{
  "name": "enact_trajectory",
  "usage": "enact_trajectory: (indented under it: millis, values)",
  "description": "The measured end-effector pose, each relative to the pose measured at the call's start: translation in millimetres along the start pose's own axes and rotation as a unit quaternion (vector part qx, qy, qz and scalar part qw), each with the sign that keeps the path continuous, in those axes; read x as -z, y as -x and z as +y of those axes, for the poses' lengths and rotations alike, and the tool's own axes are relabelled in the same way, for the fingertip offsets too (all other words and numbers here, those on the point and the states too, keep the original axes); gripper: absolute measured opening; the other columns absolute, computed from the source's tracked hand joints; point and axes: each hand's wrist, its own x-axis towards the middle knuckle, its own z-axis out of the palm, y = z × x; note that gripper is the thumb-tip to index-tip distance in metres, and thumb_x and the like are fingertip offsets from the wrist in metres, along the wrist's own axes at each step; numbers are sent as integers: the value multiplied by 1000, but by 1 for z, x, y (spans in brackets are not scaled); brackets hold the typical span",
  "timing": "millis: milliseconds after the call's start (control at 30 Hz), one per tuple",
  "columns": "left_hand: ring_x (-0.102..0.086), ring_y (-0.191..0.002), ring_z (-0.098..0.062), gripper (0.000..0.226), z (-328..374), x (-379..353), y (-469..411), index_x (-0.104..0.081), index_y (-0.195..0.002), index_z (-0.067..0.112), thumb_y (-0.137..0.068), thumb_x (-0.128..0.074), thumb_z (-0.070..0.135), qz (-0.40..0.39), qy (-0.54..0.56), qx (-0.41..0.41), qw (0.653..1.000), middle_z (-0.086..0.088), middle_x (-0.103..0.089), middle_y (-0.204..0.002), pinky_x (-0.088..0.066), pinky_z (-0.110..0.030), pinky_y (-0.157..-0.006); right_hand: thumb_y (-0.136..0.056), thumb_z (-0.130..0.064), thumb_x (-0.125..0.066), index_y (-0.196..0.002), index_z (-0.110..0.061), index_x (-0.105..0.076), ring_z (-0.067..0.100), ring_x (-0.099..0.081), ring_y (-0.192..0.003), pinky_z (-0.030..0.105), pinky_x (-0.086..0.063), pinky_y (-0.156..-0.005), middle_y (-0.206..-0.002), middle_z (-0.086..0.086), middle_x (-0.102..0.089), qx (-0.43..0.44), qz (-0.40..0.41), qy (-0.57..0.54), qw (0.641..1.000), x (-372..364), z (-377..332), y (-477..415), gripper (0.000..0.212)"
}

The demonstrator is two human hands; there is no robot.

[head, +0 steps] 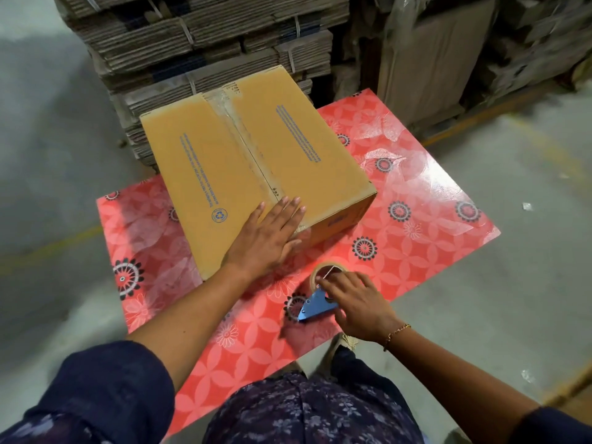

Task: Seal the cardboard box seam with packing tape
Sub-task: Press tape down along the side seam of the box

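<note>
Nearest, the right hand curls its fingers onto the blue metal tape dispenser and its tan tape roll, which rest on the glossy red floral table. Just beyond, the left hand lies flat, fingers spread, on the near edge of the smooth brown cardboard box. Clear tape covers its centre seam. Strapped bundles of flattened corrugated cartons stand behind.

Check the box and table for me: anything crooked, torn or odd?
Nothing serious. The cardboard box sits skewed on the red flowered table, its far end overhanging the edge. Clear tape along the seam looks wrinkled near the far end.
</note>
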Motion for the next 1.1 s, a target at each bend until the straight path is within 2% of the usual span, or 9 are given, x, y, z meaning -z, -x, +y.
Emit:
enact_trajectory:
  millis: [67, 100, 167, 233, 300, 533, 733, 900, 1100]
  values:
    - [-16, -157, -18, 67, 0, 0, 0, -15, -161, 20, -104, -34, 51, -2, 1, 2, 1000, 0, -14, -170, -20, -50, -125, -81, -35, -58, -128, -22, -58, 21, -58, -106, 39, -48, -90, -118, 2, -62, -82, 61, -182, 978, 26, -2, -10, 49]
    - [-16, -157, -18, 67, 0, 0, 0, -15, -161, 21, -104, -35, 51, -3, 1, 4, 1000, 0, -14, -170, -20, -50, -125, -84, -35, -58, -119, -20, -62, 16, -60, -97, 34, -50, -83, -110, 1, -64, -135, 89, -307, 938, 40, -2, -19, 38]
    - [-17, -157, -18, 68, 1, 1, 0, -16, -161, 21, -104, -36, 51, -5, 1, 4, 1000, 0, -15, -170, -20, -50, -125, -88, -28, -60, -109, -14, -67, 6, -65, -85, 25, -51, -74, -102, 2, -67, -246, 105, -527, 807, 64, 1, -41, 26]
    - [-19, -156, -18, 68, 1, 2, 0, -18, -161, 20, -104, -38, 51, -4, -2, 4, 1000, -1, -17, -170, -21, -50, -125, -89, -28, -62, -98, -18, -71, 11, -66, -88, 27, -48, -76, -98, 0, -71, -313, 94, -621, 712, 78, 4, -64, 16]
    - [-18, -156, -19, 68, 1, 4, 0, -17, -161, 20, -104, -38, 51, -9, -4, 4, 1000, -1, -16, -170, -21, -50, -125, -91, -29, -65, -86, -20, -71, 19, -63, -86, 28, -46, -70, -91, 0, -71, -331, 57, -660, 672, 84, 2, -79, 12]
    - [-9, -158, -18, 91, 1, 9, 0, -10, -162, 19, -86, -50, 50, -29, 5, -2, 1000, -1, -7, -171, -16, -51, -126, -92, -19, -72, -80, -7, -65, -2, -52, -39, 12, -41, -40, -62, -4, -61, -313, 79, -644, 694, 70, -10, -85, 19]
    - [-2, -158, -12, 90, 1, 13, 1, -8, -162, 24, -88, -38, 66, -41, 46, 6, 998, 5, -1, -171, -11, -50, -126, -90, -20, -74, -77, -9, -68, 10, -57, -62, 24, -48, -63, -68, 2, -66, -310, 103, -636, 699, 62, -11, -92, 19]
    - [-18, -156, -14, 66, 4, 6, -2, -23, -160, 25, -103, -31, 57, 8, 40, 23, 999, 4, -19, -170, -21, -49, -124, -93, -5, -69, -87, 4, -66, -8, -57, -47, 9, -45, -52, -64, 1, -63, -310, 121, -668, 666, 59, -14, -97, 11]
    - [-20, -156, -16, 64, 1, 1, -3, -24, -160, 24, -102, -38, 48, 10, 35, 6, 999, 3, -21, -169, -23, -50, -122, -91, -5, -71, -82, 1, -64, -7, -55, -47, 11, -43, -54, -63, -2, -61, -303, 140, -661, 672, 49, -13, -102, 12]
